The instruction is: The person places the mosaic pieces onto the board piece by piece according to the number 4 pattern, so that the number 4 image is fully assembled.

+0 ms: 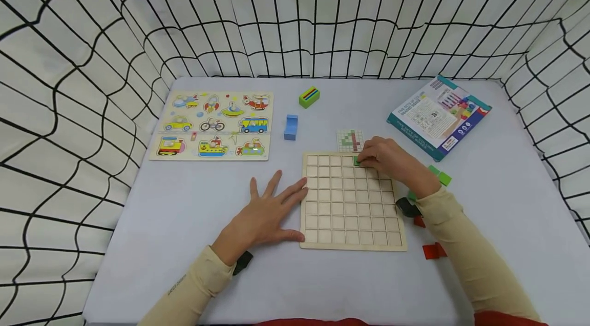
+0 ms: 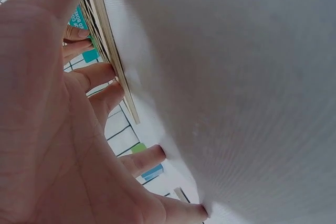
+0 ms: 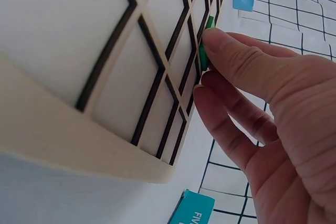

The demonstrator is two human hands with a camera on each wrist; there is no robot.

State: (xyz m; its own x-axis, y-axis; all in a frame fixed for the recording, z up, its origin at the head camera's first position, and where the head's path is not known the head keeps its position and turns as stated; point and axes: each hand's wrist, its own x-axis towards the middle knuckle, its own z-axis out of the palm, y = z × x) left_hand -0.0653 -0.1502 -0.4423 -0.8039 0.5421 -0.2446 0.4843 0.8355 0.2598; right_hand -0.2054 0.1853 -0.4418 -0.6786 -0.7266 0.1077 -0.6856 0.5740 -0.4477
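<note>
A square wooden grid board [image 1: 349, 248] with shallow square cells lies on the white table. At its far row, my right hand [image 1: 387, 161] pinches a small green tile [image 3: 202, 56] between thumb and fingers, at a cell. My left hand [image 1: 260, 216] lies spread beside the board, its thumb and two fingertips touching the left edge; in the left wrist view the other fingers [image 2: 144, 160] rest on the table. Just beyond the board is a printed pattern card [image 1: 349, 139] with green and red squares, partly hidden by the right hand.
Loose green tiles [image 1: 444, 179] and red tiles [image 1: 432, 251] lie right of the board, some under the right arm. A teal-edged box [image 1: 430, 118] stands at back right. A vehicle picture puzzle [image 1: 212, 157], a blue block [image 1: 291, 127] and a striped green block [image 1: 309, 97] are at the back left.
</note>
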